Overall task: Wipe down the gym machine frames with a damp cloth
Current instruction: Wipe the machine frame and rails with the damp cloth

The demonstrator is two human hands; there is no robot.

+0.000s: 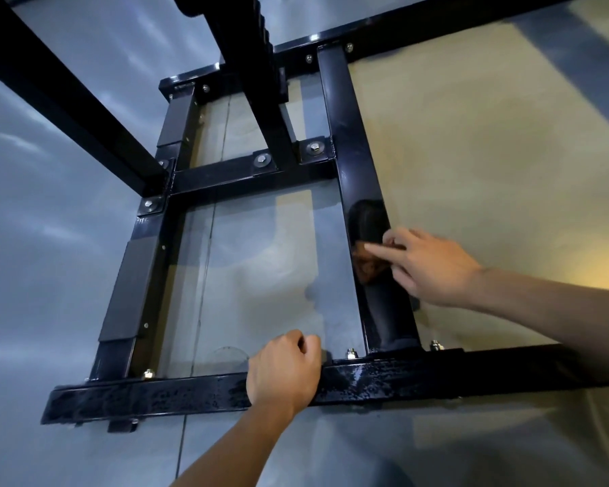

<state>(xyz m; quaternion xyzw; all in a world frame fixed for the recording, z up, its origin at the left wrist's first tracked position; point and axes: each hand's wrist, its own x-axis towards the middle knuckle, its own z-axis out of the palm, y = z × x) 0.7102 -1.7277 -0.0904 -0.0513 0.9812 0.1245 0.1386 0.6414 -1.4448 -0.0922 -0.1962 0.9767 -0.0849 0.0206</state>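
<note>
The gym machine's glossy black steel base frame [355,163] lies on the floor below me. My left hand [283,372] grips its near crossbar [384,379], which is speckled with water drops. My right hand [428,265] reaches onto the right rail [387,311] with its index finger straight. Under those fingertips is a small brownish patch that looks like a cloth [366,265] pressed to the rail. It may partly be the hand's reflection in the shiny paint.
A middle crossbar [225,179] with bolted plates joins the left rail [131,286] to the right one. A toothed black upright [254,65] and a diagonal beam [71,100] rise toward me. Bolts [350,353] stand along the near bar. Grey and beige floor surrounds the frame.
</note>
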